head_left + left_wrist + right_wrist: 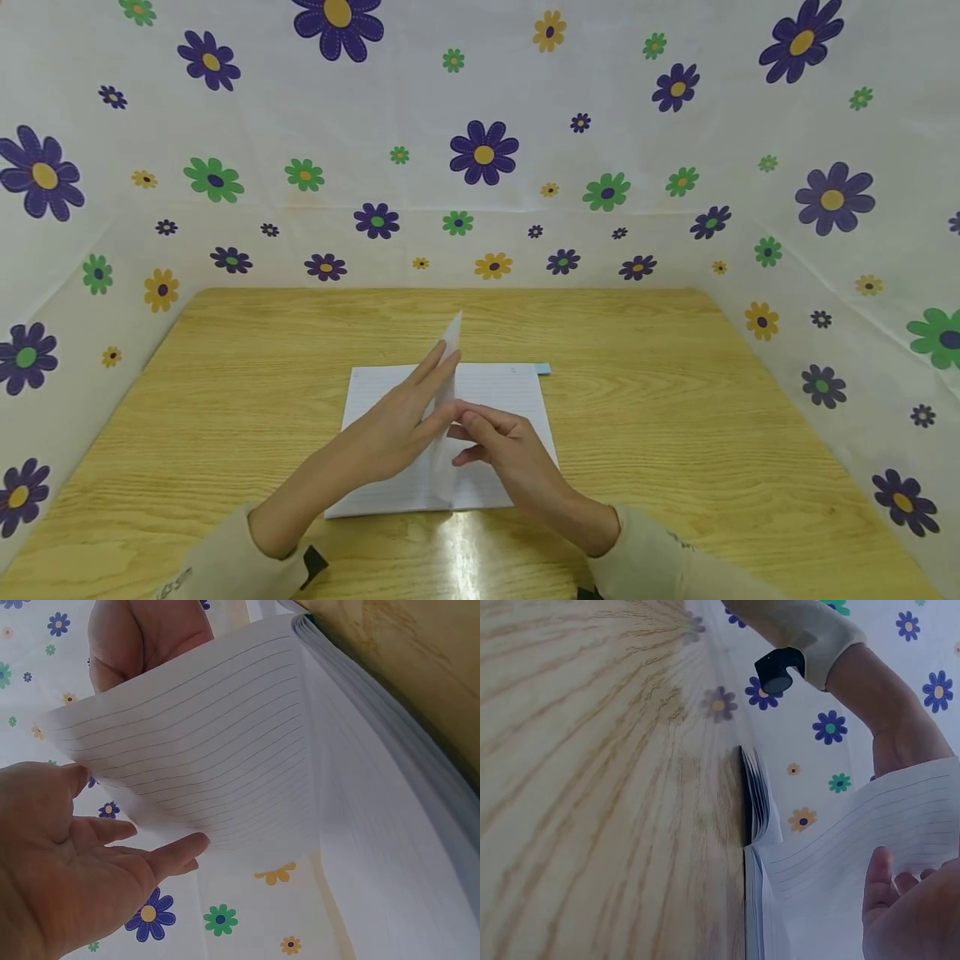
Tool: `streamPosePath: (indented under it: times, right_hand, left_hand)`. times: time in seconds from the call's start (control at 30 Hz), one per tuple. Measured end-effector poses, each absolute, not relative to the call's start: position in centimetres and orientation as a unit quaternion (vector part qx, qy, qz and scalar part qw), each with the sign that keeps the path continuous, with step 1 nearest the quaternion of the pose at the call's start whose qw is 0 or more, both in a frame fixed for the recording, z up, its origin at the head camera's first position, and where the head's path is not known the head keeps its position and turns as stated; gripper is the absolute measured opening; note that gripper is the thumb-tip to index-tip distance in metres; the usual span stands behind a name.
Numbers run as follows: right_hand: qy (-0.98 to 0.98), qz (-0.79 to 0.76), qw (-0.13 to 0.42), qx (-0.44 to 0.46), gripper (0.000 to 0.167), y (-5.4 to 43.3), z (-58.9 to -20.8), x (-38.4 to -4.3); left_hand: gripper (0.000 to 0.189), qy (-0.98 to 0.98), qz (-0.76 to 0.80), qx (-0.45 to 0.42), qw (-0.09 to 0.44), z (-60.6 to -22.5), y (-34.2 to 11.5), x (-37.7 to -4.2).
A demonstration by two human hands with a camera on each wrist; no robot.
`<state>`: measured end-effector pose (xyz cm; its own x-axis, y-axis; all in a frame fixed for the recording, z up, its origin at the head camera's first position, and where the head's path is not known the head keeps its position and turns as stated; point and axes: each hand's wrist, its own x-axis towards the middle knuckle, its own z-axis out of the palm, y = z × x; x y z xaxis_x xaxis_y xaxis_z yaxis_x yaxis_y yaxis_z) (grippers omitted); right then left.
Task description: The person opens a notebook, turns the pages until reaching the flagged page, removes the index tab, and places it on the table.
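A notebook with lined pages (510, 383) lies spread on the table. One lined page (202, 742) stands up from its middle, between the two hands. My left hand (382, 425) lays nearly straight fingers against the page's left side; its fingers (180, 855) show in front of that side in the left wrist view. On the page's other side is my right hand (517, 458), its thumb and index finger drawn together by the page edge and the left thumb. The page partly hides my right hand (150, 637) in the left wrist view, so whether it pinches the paper is unclear.
A wooden table (675, 400) carries the notebook. Behind and at both sides hangs a white flower-print cloth (420, 100). A light-blue tab (543, 368) sticks out at the notebook's far right corner. A black piece (315, 567) shows under the left sleeve.
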<state>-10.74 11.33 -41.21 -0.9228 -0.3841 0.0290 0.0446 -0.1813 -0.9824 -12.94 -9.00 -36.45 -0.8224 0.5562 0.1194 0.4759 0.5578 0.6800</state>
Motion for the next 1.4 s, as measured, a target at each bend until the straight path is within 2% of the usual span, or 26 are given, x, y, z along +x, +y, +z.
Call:
streamPosePath:
  times: [0.33,0.63,0.8,1.07,1.27,1.4]
  right_hand:
    - [0.641,-0.740,0.153,-0.136,0.042,11.9,-41.2,-10.6]
    - [0.758,-0.638,0.087,-0.105,0.036,14.7,-41.6,-10.3]
    - [0.796,-0.595,0.058,-0.093,0.038,16.3,-41.7,-10.0]
    - [0.880,-0.463,0.019,-0.104,0.054,18.4,-41.8,-10.1]
    - [0.915,-0.380,0.058,-0.119,0.073,19.1,-42.1,-10.0]
    - [0.930,-0.336,0.066,-0.136,0.079,19.2,-42.2,-9.9]
  left_hand:
    - [0.063,0.903,0.331,0.268,0.061,-36.8,-9.4,-12.7]
    - [0.064,0.913,0.301,0.271,0.056,-38.7,-11.3,-12.1]
    - [0.070,0.920,0.285,0.261,0.063,-39.3,-12.2,-11.7]
    - [0.092,0.932,0.252,0.254,0.059,-39.9,-13.3,-11.2]
    - [0.102,0.945,0.220,0.229,0.086,-40.4,-14.0,-11.0]
    - [0.105,0.948,0.217,0.214,0.093,-40.9,-14.4,-11.1]
